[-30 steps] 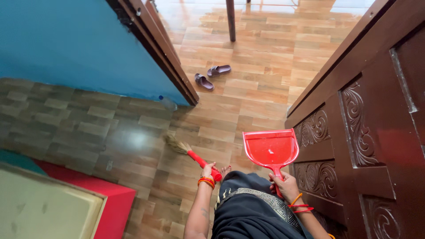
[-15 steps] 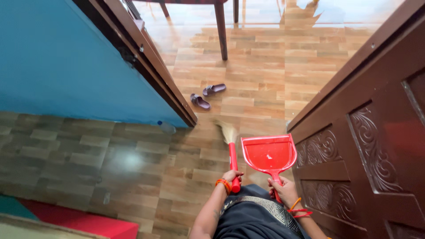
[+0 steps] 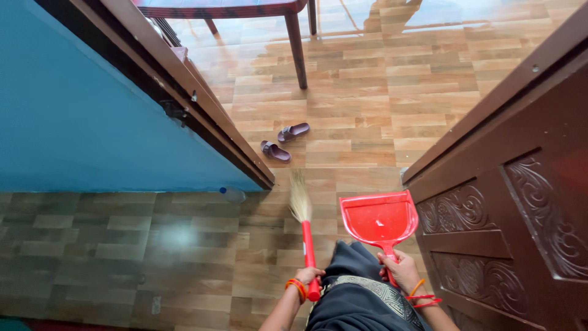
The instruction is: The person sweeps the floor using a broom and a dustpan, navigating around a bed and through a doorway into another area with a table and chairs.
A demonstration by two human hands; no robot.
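My left hand (image 3: 304,277) grips the red handle of a small broom (image 3: 304,228). Its straw head points forward toward the doorway and rests near the floor. My right hand (image 3: 399,268) holds the handle of a red dustpan (image 3: 378,219), which hangs just above the wood-pattern floor beside a carved door. Broom and dustpan lie side by side, a short gap apart. Orange and red bangles sit on both wrists. Dark cloth with a patterned border covers my lap at the bottom.
A carved dark brown door (image 3: 508,202) stands open on the right. A blue wall (image 3: 92,135) and a brown door frame (image 3: 202,116) stand left. A pair of purple slippers (image 3: 283,140) lies past the threshold. A chair leg (image 3: 295,49) stands further back. A clear bottle (image 3: 233,195) lies by the wall.
The broom swung from pointing left to pointing straight ahead next to the dustpan. The view tilted forward, so the red mat at the lower left has left the frame.
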